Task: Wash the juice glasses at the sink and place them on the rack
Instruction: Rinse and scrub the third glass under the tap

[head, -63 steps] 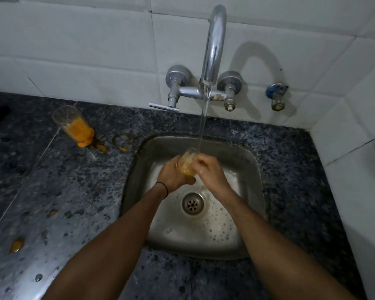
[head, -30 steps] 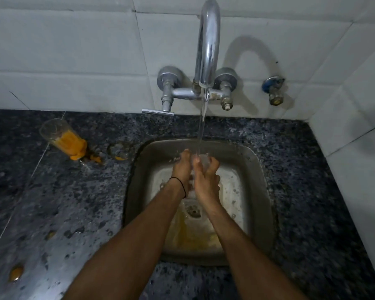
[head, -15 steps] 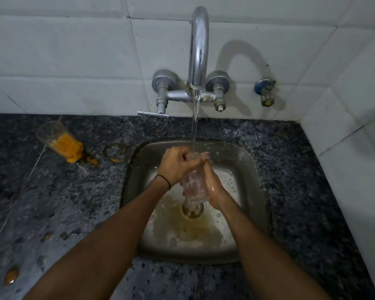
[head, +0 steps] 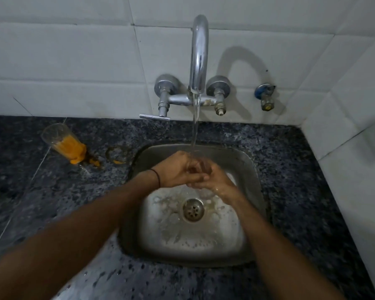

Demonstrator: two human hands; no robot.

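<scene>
A clear juice glass is held upright over the steel sink, its mouth under the running water from the tap. My left hand wraps it from the left and my right hand cups it from the right and below; both hands hide most of it. A second glass with orange juice residue stands on the dark granite counter left of the sink. No rack is in view.
Orange drips and a ring mark lie on the counter between the second glass and the sink. The drain sits in the foamy sink floor. A small blue-handled valve is on the white tiled wall, which turns a corner at right.
The orange juice in the held glass has been poured out and the yellow water has drained away. The glass has come upright, higher between both hands, under the stream.
</scene>
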